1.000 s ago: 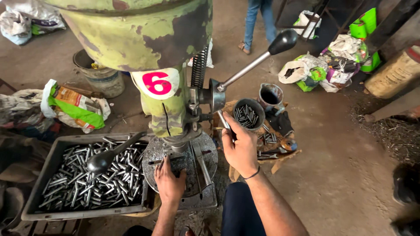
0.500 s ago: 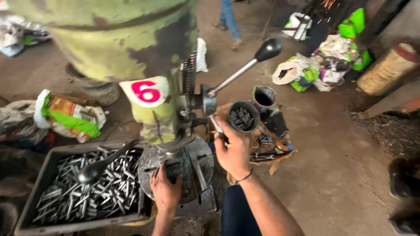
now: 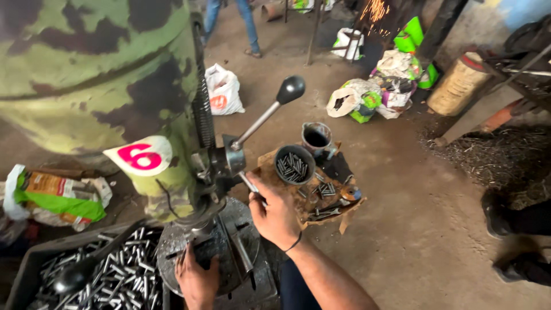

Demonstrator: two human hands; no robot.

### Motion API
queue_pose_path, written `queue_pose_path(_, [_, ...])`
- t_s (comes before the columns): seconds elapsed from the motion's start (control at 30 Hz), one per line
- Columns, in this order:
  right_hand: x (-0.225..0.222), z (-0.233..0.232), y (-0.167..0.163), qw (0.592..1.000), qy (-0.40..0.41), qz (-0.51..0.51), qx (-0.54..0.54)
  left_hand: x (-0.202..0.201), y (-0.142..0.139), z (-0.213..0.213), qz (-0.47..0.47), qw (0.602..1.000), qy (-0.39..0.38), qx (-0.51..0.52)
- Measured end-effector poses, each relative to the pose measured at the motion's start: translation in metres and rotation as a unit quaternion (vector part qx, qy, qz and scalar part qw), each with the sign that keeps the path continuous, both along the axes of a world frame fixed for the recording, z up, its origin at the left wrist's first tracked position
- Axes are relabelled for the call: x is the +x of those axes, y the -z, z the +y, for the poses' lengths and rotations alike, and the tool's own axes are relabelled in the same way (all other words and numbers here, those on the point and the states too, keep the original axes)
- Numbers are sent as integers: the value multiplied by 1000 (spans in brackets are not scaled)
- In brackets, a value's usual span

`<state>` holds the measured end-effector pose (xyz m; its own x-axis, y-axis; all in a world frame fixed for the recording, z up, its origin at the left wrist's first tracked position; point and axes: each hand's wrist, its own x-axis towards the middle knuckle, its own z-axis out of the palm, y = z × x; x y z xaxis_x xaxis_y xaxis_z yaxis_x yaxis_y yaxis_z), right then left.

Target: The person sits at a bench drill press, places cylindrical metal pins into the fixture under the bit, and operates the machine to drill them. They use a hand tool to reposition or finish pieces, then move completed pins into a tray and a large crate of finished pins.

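Right hand clenched on a thin metal handle rod, rod mostly hidden by fingers. Left hand flat on round drill table, near centre; whether grasping anything, can't tell. Pin tray near left, cut off at frame edge.

The left hand covers whatever lies under it on the round table; its wrist is cut off by the near edge. The right hand closes over the lower end of a lever, so the grip itself is hidden. The tray of metal pins runs out of the picture at the near left. The machine's green head is cropped at the top and left. A far person's jeans show only as legs. The pins in the black cup are too small to count.
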<state>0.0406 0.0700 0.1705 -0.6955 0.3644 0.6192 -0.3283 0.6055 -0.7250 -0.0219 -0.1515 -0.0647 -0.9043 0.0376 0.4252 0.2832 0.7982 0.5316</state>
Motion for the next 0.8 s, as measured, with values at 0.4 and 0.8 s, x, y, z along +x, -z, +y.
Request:
queue_pose_path(0.4, [2, 7, 1, 1000, 5, 5, 19, -26, 38, -2, -15, 1000, -17, -11])
queue_pose_path(0.8, [-21, -1, 44, 998, 47, -43, 5, 32, -75, -19, -49, 997, 2, 67])
